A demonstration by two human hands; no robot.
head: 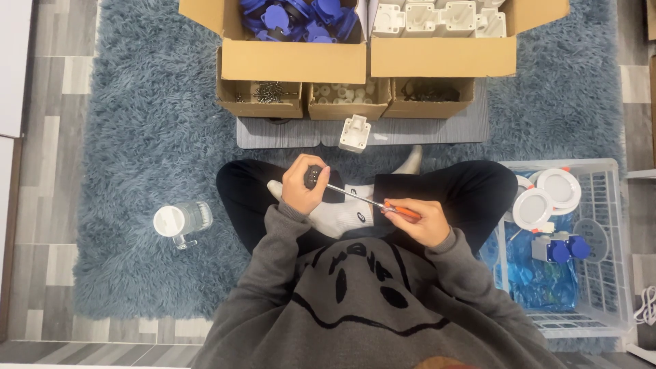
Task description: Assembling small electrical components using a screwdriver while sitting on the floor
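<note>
Over blue shag rug [137, 137], left hand [304, 186] grips seemingly dark small part [313, 176]; right hand [418, 222] holds orange-handled screwdriver [369, 201].

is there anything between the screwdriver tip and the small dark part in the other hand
Nothing visible. The right hand grips the orange-handled screwdriver, and its shaft runs bare straight to the small dark part held in the left hand. Only the left hand's fingers wrap the part; the tip's contact point is hidden.
</note>
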